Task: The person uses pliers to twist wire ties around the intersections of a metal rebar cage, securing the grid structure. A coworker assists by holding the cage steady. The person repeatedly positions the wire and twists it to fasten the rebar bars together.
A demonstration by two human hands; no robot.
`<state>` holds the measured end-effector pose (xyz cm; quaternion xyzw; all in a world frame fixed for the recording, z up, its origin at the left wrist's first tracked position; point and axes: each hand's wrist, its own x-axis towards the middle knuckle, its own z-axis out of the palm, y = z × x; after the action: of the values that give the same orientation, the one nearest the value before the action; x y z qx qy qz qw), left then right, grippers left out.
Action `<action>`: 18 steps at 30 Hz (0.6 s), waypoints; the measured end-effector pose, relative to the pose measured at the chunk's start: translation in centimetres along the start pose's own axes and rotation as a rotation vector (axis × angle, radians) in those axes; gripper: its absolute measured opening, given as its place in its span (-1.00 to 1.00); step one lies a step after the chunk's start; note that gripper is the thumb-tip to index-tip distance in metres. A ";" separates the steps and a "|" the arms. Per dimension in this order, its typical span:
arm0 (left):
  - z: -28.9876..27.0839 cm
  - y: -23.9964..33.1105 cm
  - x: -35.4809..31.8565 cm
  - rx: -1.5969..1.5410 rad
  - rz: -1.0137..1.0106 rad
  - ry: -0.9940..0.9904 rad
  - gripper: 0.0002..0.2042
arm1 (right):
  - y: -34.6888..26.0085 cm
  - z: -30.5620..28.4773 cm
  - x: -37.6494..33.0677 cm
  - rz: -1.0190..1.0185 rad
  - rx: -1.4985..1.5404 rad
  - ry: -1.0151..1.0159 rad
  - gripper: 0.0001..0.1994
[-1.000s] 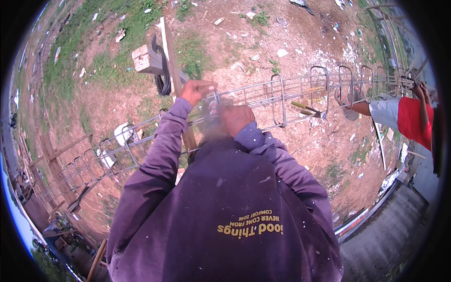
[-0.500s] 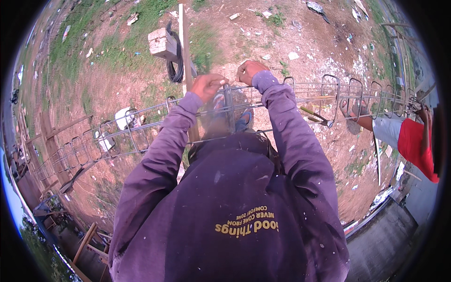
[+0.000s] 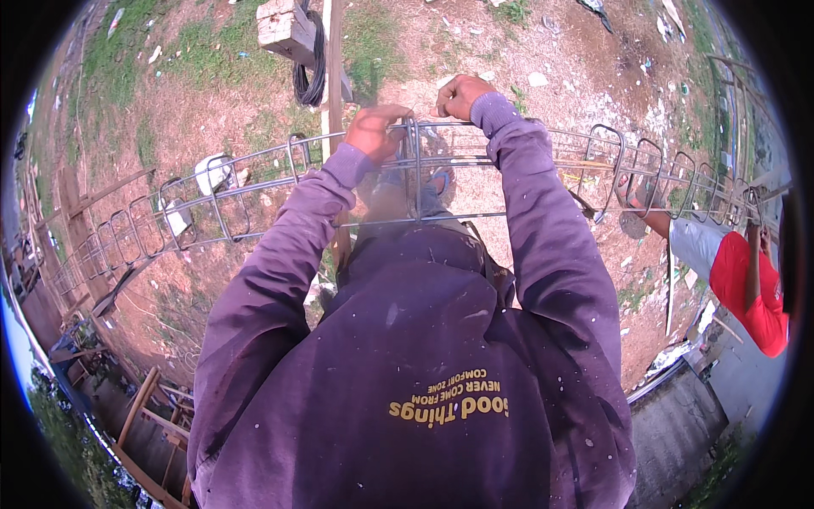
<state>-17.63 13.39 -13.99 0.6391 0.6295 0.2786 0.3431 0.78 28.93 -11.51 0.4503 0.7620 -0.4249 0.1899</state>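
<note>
A long rebar cage (image 3: pixel 418 182) of thin steel bars and bent rectangular stirrups stretches across in front of me at waist height. At its far top bar, my left hand (image 3: pixel 377 131) is closed, fingertips pressed together beside a stirrup (image 3: pixel 413 161). Just right of that and slightly beyond the bar, my right hand (image 3: pixel 465 96) is curled closed, its fingertips turned toward the left hand. Whatever either hand pinches is too small to make out. My sleeves pass over the cage and cover parts of it.
A wooden post (image 3: pixel 332 76) with a block (image 3: pixel 287 30) and a coil of black wire (image 3: pixel 310 81) stands beyond the cage. A person in a red shirt (image 3: pixel 746 284) is at its right end. A white container (image 3: pixel 214 174) lies on littered ground at left.
The view has shifted, so the post and wire coil appear higher. Both hands sit slightly higher in view, the right one a little farther right. Pliers near the right forearm are now mostly covered.
</note>
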 end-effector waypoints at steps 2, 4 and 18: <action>0.1 0.4 -0.1 -0.028 -0.033 -0.014 -0.72 | 0.5 0.2 0.3 0.001 0.018 -0.021 -0.75; 0.2 0.7 -0.1 -0.062 -0.041 0.015 -0.75 | 1.1 0.7 1.0 -0.022 0.053 -0.103 -0.73; -0.5 1.3 0.7 0.000 -0.032 -0.045 -0.71 | 0.4 3.6 7.3 -0.063 -0.155 -0.558 -0.58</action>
<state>-17.22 14.15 -12.68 0.6350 0.6319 0.2584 0.3615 -3.02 29.92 -18.69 0.2764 0.7239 -0.4786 0.4129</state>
